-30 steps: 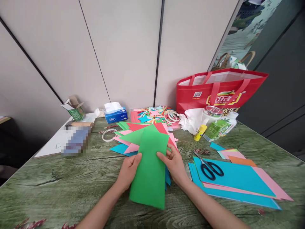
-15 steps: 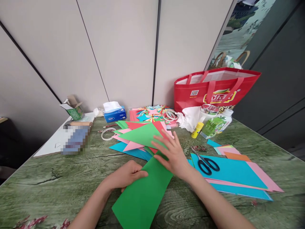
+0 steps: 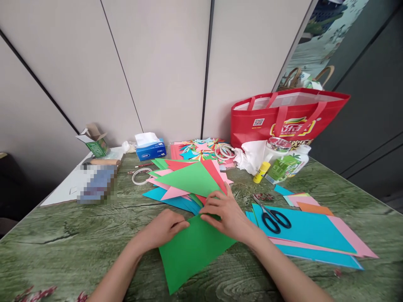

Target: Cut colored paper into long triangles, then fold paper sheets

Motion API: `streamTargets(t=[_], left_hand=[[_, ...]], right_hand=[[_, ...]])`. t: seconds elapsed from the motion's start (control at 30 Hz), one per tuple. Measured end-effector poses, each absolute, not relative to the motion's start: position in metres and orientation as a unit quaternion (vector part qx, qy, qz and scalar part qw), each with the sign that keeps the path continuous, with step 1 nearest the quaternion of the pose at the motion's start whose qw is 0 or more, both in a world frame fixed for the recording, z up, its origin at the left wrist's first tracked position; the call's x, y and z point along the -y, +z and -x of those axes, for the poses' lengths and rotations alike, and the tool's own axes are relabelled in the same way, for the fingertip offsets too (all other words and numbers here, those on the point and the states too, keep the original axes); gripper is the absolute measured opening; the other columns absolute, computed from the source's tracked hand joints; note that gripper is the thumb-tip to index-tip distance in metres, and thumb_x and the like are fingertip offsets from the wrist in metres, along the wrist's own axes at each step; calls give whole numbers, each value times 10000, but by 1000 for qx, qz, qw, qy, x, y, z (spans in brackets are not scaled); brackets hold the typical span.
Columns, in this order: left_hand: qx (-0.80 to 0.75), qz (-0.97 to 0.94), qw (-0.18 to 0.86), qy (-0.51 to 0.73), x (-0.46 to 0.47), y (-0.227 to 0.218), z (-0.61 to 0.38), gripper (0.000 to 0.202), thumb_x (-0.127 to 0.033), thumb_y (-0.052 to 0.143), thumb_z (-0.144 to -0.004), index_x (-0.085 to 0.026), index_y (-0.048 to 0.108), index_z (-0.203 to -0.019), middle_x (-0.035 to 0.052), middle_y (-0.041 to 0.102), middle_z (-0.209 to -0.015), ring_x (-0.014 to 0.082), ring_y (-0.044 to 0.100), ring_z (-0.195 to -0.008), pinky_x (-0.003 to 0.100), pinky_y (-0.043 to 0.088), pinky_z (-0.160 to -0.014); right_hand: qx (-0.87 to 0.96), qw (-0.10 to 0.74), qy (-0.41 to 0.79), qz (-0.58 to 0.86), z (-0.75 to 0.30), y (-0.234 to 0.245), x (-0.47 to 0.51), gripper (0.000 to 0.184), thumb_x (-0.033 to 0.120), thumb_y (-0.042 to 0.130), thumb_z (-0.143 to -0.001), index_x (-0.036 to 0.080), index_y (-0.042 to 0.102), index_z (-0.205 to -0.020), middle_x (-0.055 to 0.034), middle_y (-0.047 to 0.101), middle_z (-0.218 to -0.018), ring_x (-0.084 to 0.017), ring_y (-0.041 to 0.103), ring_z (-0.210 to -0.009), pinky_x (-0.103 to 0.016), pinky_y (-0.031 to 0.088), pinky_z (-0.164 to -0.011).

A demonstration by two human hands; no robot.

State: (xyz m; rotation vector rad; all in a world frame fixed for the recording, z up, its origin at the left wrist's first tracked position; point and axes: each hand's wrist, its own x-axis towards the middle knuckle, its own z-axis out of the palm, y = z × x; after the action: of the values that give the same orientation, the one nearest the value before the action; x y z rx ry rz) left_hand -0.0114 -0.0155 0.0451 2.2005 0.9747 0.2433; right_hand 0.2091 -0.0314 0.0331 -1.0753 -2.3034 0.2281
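A sheet of dark green paper [image 3: 195, 251] lies tilted in front of me. My left hand [image 3: 168, 228] is closed on its upper left edge, thumb on top. At the top edge, my right hand [image 3: 220, 209] bends its fingers and pinches the paper near the upper corner. Just beyond is a pile of cut coloured paper in pink, red, blue and green, with a light green piece [image 3: 189, 178] on top. My right fingers partly cover the near side of that pile.
Black-handled scissors [image 3: 275, 220] rest on blue paper sheets [image 3: 317, 228] at right. A yellow glue stick [image 3: 261, 172], a red bag [image 3: 252, 126] and a blue tissue box [image 3: 151, 150] stand behind. A tape roll [image 3: 134, 177] lies left of the pile.
The green sheet has turned, its near end swinging right and up. My right hand's spread fingers have curled onto its top edge. My left hand has shifted slightly left.
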Motion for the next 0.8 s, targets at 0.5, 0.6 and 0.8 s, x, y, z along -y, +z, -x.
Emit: streamTargets(t=[0.5, 0.6, 0.8], left_hand=[[-446, -809, 354, 145, -11, 74, 87, 270, -351, 516, -771, -187, 646, -601, -6, 587, -563, 128, 458, -531, 196, 319, -504], [-474, -791, 368, 117, -18, 76, 124, 263, -371, 552, -740, -191, 632, -566, -14, 577, -547, 133, 470, -528, 200, 339, -508], [-608, -746, 242, 124, -29, 62, 158, 328, -420, 683, -592, -201, 700, -836, 66, 705, -847, 273, 612, -779, 306, 436, -682]], right_hand=[[820, 299, 138, 468, -245, 25, 6, 231, 320, 491, -840, 225, 645, -696, -6, 665, -684, -174, 575, -706, -297, 404, -714], [757, 331, 90, 556, -261, 10, -3, 254, 331, 451, -845, 203, 654, -763, -59, 675, -777, -218, 575, -758, -332, 409, -710], [716, 347, 82, 600, -246, -15, -9, 437, 399, 630, -702, 212, 571, -1093, -83, 656, -961, -286, 533, -932, -391, 412, -779]])
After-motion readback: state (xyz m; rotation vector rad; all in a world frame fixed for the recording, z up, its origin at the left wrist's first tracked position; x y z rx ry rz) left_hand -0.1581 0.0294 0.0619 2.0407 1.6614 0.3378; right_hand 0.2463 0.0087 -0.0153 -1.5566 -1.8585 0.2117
